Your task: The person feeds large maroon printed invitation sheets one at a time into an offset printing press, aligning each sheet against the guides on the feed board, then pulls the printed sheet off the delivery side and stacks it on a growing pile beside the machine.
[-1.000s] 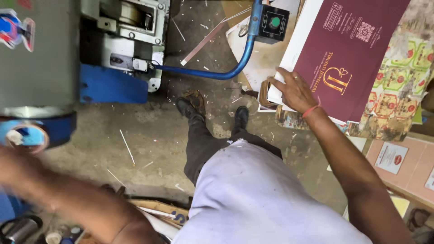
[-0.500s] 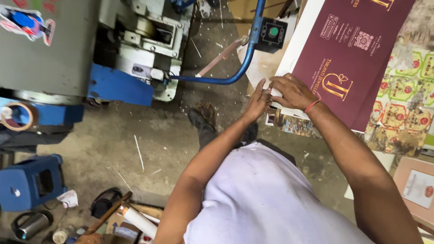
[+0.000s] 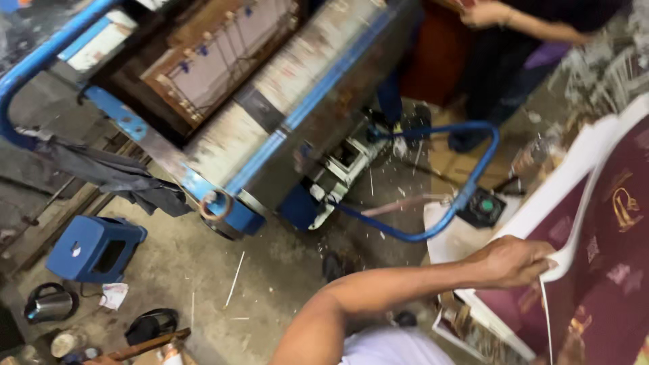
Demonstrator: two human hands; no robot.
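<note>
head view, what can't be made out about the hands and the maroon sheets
- Left hand, head view: it grips the lifted edge of a maroon printed sheet; the fingers curl behind the paper, so how many sheets are pinched is hidden.
- Right hand: outside the picture, cut off by the frame edge.
- Stack of sheets: runs off the right edge and is motion-blurred.
- Another person's hand: cropped by the top edge.

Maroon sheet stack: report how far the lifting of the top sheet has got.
Done: the top sheet has its white edge curled up off the maroon stack. In hand: the left hand grips that edge; the right hand is out of view. Left: most of the sheet apparently lies on the stack, apart from the blue machine.
</note>
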